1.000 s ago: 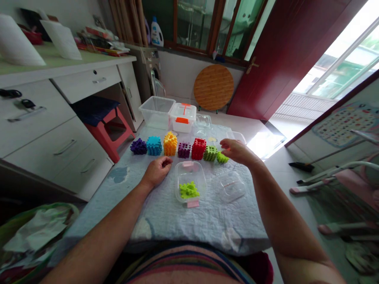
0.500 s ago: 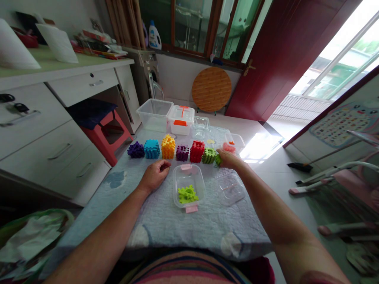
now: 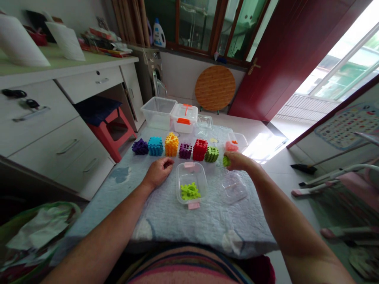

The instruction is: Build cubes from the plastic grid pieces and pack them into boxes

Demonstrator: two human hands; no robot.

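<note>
My right hand (image 3: 236,160) is closed around green notched building-block pieces (image 3: 226,161), just right of a stack of green blocks (image 3: 212,154). My left hand (image 3: 160,171) rests on the cloth with its fingers curled in and nothing visible in them. Between my hands stands a clear plastic box (image 3: 192,177) with pink clips, holding a few lime-green notched pieces (image 3: 190,191). Beyond it runs a row of block stacks: dark purple (image 3: 140,147), blue (image 3: 155,146), yellow (image 3: 171,144), purple (image 3: 185,151) and red (image 3: 200,150).
A clear lid (image 3: 233,187) lies right of the box. Behind the row are a large clear bin (image 3: 159,112), a lidded box with orange clips (image 3: 184,118) and a small box with red-orange pieces (image 3: 232,145). A red stool (image 3: 111,128) stands left of the table.
My right hand has moved a little to the right with the green pieces, widening the gap from the green stack. My left hand stays on the cloth. The view has shifted slightly.
</note>
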